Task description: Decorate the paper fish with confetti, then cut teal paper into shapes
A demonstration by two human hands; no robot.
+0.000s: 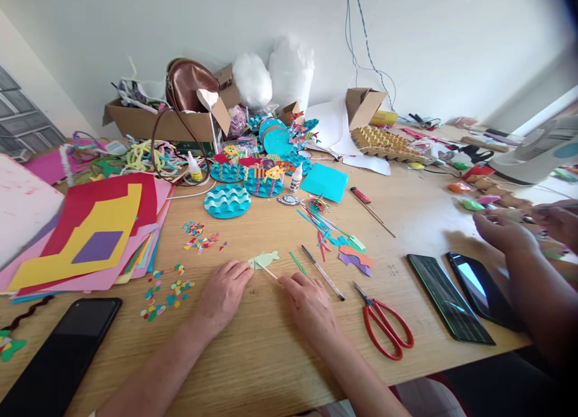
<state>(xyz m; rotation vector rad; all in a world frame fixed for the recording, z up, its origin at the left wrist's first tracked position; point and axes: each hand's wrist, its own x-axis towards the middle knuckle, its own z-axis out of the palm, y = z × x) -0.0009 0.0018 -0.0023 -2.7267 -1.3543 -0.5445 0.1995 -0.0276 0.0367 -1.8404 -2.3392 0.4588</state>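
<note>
A small pale green paper fish (265, 259) lies flat on the wooden table in front of me. My left hand (228, 290) has its fingers pressed together, with the fingertips holding down the fish's head end. Between the fingers of my right hand (311, 302) is a thin pale stick (267, 271), its tip touching the fish. Just beyond that hand lie a narrow green paper strip (297, 263) and a pen (323, 272). Red-handled scissors (386, 321) rest to its right, blades pointing away.
Paper dots (169, 293) and colored sheets (90, 236) lie left, near a black phone (67, 351). Blue wavy paper pieces (227, 201) and a glue bottle (295, 179) stand farther back. Two phones (447, 296) lie right, beside another person's hands (510, 230).
</note>
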